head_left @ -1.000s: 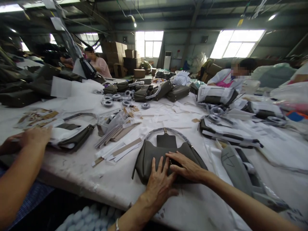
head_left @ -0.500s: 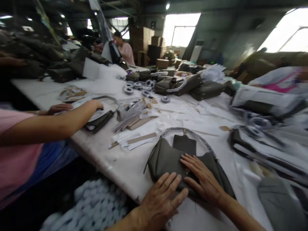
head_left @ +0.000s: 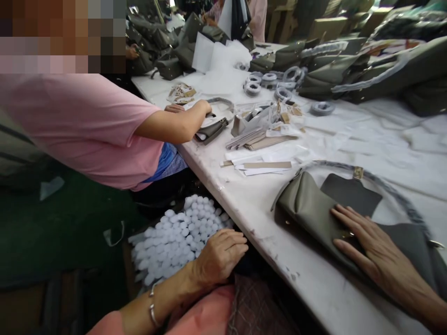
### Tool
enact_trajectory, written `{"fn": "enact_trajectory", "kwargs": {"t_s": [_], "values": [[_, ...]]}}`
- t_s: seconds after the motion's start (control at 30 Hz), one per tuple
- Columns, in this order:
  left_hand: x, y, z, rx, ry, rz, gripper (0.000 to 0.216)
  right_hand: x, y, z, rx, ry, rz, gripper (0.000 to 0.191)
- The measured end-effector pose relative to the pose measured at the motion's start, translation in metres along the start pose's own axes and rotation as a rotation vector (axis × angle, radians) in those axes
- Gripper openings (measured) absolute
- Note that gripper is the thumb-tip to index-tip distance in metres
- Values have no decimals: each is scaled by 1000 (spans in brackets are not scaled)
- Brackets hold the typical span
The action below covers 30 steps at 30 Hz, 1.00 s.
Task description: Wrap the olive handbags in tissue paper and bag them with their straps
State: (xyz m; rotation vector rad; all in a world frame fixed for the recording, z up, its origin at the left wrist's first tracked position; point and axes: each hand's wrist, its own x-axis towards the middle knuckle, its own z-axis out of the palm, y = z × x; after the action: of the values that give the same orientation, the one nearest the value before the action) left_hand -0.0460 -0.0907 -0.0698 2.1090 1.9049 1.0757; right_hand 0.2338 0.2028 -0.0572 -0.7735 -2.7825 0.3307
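A dark olive handbag [head_left: 310,200] lies on the white table, its strap wrapped in clear film and arching behind it. Its dark flap [head_left: 351,193] is turned back, away from me. My right hand [head_left: 375,246] rests flat on the bag's front by a small gold clasp, fingers stretched out. Off the table's near edge, my left hand [head_left: 221,256] hangs in front of a mass of white rolled pieces [head_left: 174,242]. Its fingers are loosely bent, and nothing shows in them; the palm is hidden.
A co-worker in a pink shirt [head_left: 104,125] handles another olive bag [head_left: 213,132] at left. Paper and card strips [head_left: 267,165], grey wrapped rings [head_left: 252,86] and piled bags [head_left: 335,74] lie on the table. The table edge [head_left: 244,225] runs between my hands.
My left hand has left the handbag and moved left, past the table edge toward the white rolled pieces. My right hand stays on the bag. The view has turned left and down.
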Motion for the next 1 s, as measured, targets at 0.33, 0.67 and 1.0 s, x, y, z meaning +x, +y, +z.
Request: {"fn": "enact_trajectory", "kwargs": {"t_s": [0.33,0.67,1.0], "values": [[-27,-119,-55,460,235,-421,29,1,0,1,1,-9,-26,63],[154,10,-25,130,319,396,32,19,-32,-30,155,-143,152,72],[192,27,104,487,44,500,46,16,-27,-18,201,-62,146,74]]}}
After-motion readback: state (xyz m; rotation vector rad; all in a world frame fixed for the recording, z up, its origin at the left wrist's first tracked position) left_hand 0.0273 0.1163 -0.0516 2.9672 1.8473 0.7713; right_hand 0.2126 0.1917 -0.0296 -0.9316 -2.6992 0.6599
